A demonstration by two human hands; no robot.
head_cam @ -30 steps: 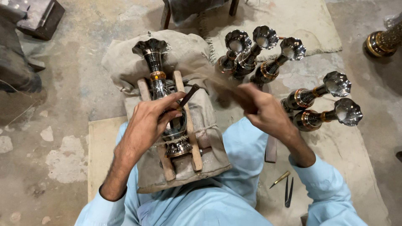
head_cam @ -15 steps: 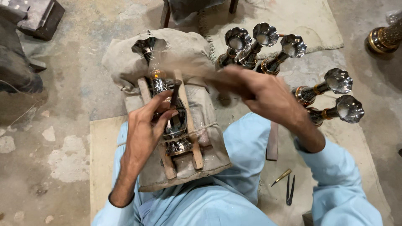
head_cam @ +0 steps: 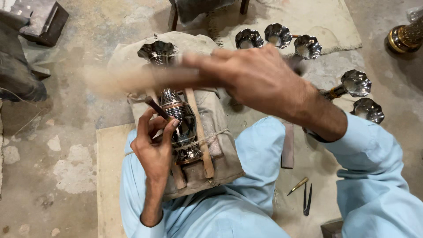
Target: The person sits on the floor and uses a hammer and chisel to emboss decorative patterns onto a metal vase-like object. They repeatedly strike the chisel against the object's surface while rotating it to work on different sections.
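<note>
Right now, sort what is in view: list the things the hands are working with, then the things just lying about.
In use:
- left hand holding a short punch
- right hand swinging a blurred wooden mallet
- metal vase lying between wooden slats on a cloth cushion

Lying about:
- fluted metal vases on the floor
- small pointed tools
- dark metal block

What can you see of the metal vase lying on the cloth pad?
The vase looks like polished metal, silver with dark bands, with a scalloped flared mouth and a round belly. It lies on its side between two wooden slats on a padded cloth block. The left hand presses a thin tool against its belly.
</note>
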